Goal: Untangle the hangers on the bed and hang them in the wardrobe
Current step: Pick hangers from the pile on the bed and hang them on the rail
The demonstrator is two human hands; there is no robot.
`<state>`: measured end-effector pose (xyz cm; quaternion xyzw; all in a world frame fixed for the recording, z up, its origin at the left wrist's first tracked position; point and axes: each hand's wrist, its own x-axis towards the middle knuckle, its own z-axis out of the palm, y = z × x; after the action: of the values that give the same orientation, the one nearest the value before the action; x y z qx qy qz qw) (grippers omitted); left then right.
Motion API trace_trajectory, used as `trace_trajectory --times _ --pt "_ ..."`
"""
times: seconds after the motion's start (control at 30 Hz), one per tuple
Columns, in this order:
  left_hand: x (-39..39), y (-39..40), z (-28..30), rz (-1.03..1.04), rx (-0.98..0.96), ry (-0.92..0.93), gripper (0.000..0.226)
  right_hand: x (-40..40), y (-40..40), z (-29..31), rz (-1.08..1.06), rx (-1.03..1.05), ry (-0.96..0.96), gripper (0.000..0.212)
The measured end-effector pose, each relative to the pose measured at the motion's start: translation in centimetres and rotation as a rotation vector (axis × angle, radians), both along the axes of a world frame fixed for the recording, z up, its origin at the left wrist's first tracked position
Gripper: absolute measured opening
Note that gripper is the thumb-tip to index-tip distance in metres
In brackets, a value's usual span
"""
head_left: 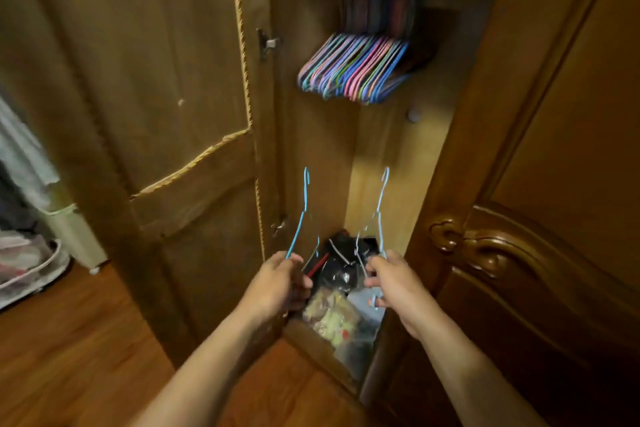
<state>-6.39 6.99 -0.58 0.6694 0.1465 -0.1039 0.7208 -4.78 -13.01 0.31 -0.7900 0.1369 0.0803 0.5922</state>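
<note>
You stand at the open wardrobe [391, 156] with one thin blue hanger in each of your hands, so the two are already apart from each other and ready to go up. Your left hand [277, 282] grips the lower part of the left hanger [300, 218], fingers curled round the wire, hook pointing up. Your right hand [393, 282] pinches the right hanger [379, 208] the same way, with its bottom wire caught by the fingers. Holding them low and upright, well apart, probably keeps the hooks from catching again and leaves them free for the rail.

The hung hangers [356, 71], a close row of many colours, sit high inside the wardrobe, well above your hands; the rail itself is too dark to see. Below your hands, bags [332, 315] lie on the wardrobe floor. To hang these two you need to lift the hooks up beside that row.
</note>
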Motion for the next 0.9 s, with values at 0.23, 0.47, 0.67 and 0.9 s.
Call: trace_trajectory --times 0.23,0.47,0.67,0.9 --pt "7.6 -3.8 8.3 -0.227 0.186 -0.257 0.019 5.7 -2.8 7.7 -0.137 -0.047 -0.193 0.013" --pt "15.4 -4.0 10.4 -0.439 0.122 -0.345 0.020 11.9 -0.9 10.4 -0.335 -0.067 -0.287 0.025" --pt "24.1 -6.1 16.5 -0.477 0.081 -0.525 0.017 16.9 0.0 15.9 -0.465 -0.092 -0.428 0.021" --pt "31.0 -9.1 20.0 -0.539 0.176 -0.579 0.019 20.6 0.0 18.6 -0.557 -0.205 -0.441 0.017"
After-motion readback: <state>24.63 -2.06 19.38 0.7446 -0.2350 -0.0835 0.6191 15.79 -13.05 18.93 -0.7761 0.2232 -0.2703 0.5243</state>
